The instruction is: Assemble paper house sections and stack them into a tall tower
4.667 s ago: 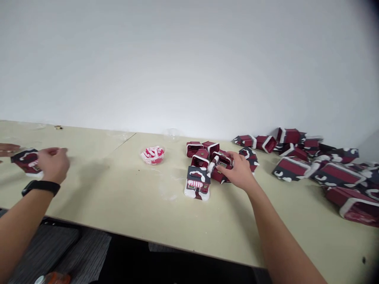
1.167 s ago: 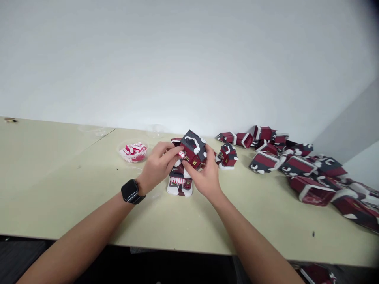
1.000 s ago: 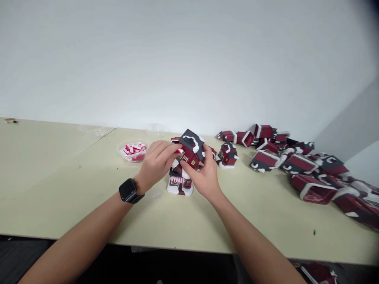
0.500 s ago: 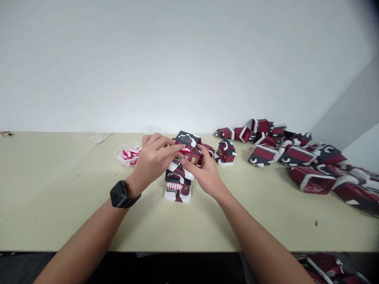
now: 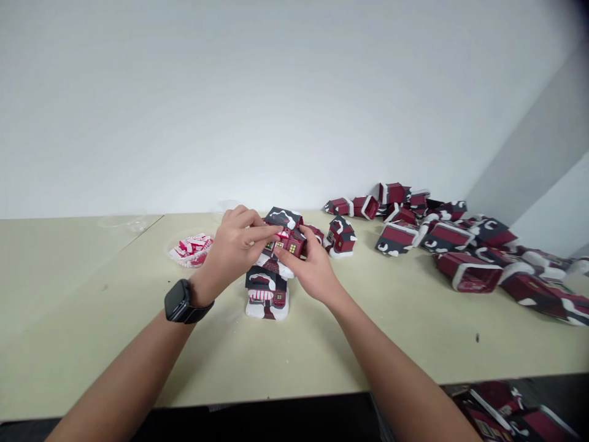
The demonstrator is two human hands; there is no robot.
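Left hand (image 5: 234,245) has joined right hand (image 5: 315,270), holding a house (image 5: 293,240) behind the front house (image 5: 267,296).

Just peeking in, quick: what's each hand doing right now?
Left hand: fingers closed on a small red-and-white striped piece.
Right hand: closed around a dark-red, snow-trimmed miniature house.

Looks like a small workshop or craft assembly spot, exact type not certain. Long plain pale table (image 5: 331,356) against a bare light wall (image 5: 257,98). Many near-identical snowy model houses (image 5: 476,276) heaped to the right of the right hand (image 5: 315,270), so batch work rather than home decor. Dish of red-and-white striped pieces (image 5: 192,248) just left of the left hand (image 5: 234,245). More houses (image 5: 497,411) below table edge, lower right of the right hand. Small specks on tabletop.
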